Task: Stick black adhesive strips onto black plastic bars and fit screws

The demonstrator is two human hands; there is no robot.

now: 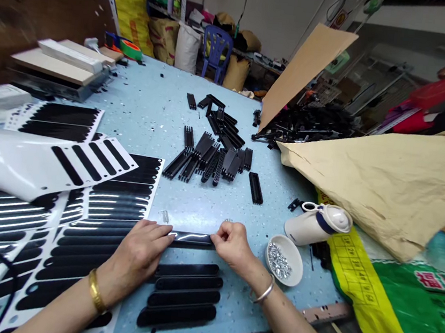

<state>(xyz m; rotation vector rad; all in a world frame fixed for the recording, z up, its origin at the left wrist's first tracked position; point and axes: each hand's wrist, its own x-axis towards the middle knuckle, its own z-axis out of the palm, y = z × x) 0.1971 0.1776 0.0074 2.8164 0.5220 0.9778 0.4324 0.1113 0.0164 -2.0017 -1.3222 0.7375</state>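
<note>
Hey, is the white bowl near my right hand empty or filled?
The white bowl is partly filled: many small shiny pieces lie heaped in it, with its bare white inside showing beside them.

A speckled light-blue table (144,108) spreads under and beyond the right hand (232,246), with pale glare (189,205) ahead and left of it. Well beyond the hand, a blue plastic chair (219,35) stands before a grey wall (282,12).

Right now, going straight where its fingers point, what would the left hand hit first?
The left hand touches the black strip now; running along it, it would probably meet the right hand at the other end, though depth is unclear.
</note>
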